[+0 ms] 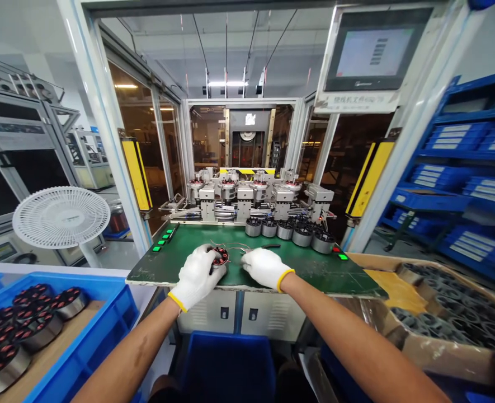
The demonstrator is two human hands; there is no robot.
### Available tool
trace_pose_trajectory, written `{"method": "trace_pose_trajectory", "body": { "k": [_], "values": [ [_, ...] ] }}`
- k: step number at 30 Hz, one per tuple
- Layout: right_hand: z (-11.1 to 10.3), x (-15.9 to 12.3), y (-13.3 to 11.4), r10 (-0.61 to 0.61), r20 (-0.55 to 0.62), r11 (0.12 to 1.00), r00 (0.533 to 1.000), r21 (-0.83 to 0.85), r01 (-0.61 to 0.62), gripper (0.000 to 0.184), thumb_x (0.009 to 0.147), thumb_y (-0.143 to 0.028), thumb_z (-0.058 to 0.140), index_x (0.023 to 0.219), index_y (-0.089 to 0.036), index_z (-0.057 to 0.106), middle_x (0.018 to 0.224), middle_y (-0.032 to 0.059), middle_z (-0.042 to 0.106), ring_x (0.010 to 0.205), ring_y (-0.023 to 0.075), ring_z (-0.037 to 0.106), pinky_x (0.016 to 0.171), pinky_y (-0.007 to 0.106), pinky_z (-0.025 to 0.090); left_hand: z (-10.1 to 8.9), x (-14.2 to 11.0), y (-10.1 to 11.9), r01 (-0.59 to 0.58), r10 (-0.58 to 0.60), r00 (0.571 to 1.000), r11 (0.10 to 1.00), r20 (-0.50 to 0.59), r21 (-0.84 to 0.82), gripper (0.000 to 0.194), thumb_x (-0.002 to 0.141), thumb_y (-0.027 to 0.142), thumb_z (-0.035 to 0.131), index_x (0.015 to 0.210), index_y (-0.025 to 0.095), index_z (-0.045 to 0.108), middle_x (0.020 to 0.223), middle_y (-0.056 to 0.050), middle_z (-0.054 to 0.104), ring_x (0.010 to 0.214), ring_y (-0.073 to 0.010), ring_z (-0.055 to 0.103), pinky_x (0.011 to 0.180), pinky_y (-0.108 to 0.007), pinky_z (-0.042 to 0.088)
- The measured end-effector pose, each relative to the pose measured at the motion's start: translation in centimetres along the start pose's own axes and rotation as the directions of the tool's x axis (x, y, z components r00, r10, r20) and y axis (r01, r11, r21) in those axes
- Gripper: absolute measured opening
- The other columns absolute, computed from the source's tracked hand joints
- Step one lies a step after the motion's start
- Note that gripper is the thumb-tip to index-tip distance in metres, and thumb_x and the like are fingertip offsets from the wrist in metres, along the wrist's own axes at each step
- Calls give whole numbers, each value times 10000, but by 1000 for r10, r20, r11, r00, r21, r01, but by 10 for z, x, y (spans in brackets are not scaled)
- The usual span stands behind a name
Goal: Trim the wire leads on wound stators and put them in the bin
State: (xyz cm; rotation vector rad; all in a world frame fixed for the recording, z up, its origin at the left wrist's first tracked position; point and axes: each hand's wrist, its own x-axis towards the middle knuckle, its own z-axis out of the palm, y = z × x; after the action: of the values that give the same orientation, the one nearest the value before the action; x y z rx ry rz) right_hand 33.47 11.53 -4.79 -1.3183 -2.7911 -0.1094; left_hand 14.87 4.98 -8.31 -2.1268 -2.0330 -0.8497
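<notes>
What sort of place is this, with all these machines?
Probably a factory building electric motors: an automated machine, yellow safety light curtains, and a blue crate of copper-wound stators.

The bench (339,280) stands before the machine (243,196), with a row of cores (289,232) along its far edge and a stator (220,257) mid-bench. Left lies a crate (117,313), a fan (60,217) behind it; right, a box (440,358), shelves (452,168) behind it.

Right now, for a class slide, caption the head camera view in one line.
Gloved left hand holds a wound stator on a green workbench, right hand beside it.
</notes>
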Motion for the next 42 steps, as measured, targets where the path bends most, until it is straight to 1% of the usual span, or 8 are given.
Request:
{"method": "trace_pose_trajectory", "body": {
  "k": [3,8,12,16,23,30,37,42],
  "values": [
    [-12,-6,5,59,-98,993,993,-97,-68,279,877,-209,389,905,-164,663,865,136,672,813,262,644,678,339,432,-1,-1,1,-86,102,988,987,-112,134,230,783,412,574,811,204,667,1255,-108,501,1232,-322,382,1000,-434,341],
    [-32,-13,-5,13,-337,962,941,-254,-105,227,893,-201,360,954,-171,577,850,109,628,767,247,633,644,310,400,-5,9,22,47,12,972,969,-235,241,348,742,446,614,932,158,662,1211,-175,511,1205,-391,352,979,-522,300],
    [-37,-16,-16,-20,-372,958,928,-272,-89,266,927,-217,295,969,-168,554,838,105,603,743,229,623,626,286,375,-14,24,31,-76,87,993,989,-79,128,303,778,381,587,1035,230,647,1086,-98,601,1115,-304,460,921,-427,365],
    [-41,-20,-21,-31,-350,958,936,-277,-72,283,935,-211,270,955,-169,550,839,104,600,728,221,615,599,278,362,-14,33,27,-28,34,995,997,90,-68,229,829,359,515,966,283,681,1043,-28,659,990,-227,558,773,-319,426],
    [-38,-28,-25,-59,-340,952,939,-302,-49,292,936,-213,263,968,-185,551,820,96,587,723,219,611,569,291,354,-14,33,21,52,-27,993,974,116,-220,232,802,351,529,973,297,677,1037,15,701,934,-215,620,722,-292,439],
    [-31,-29,-37,-205,-335,946,920,-307,99,296,924,-164,274,1062,-145,535,832,112,589,772,214,605,634,294,390,-13,34,20,61,-47,997,957,56,-284,187,787,245,495,859,219,665,934,-18,708,867,-189,619,765,-278,451],
    [-24,14,-17,113,-318,994,941,40,-106,320,927,-266,322,995,-153,613,959,141,655,865,256,630,705,334,419,-11,30,19,56,-44,998,936,44,-346,150,763,265,554,850,237,673,964,4,701,920,-186,615,810,-288,445],
    [2,3,-24,-10,-166,991,986,129,32,247,832,-294,492,721,-153,662,712,65,678,657,166,608,588,245,386,-9,30,19,54,-48,999,917,25,-396,140,774,237,540,826,230,669,935,11,705,900,-172,618,811,-278,455]
  ]
}}
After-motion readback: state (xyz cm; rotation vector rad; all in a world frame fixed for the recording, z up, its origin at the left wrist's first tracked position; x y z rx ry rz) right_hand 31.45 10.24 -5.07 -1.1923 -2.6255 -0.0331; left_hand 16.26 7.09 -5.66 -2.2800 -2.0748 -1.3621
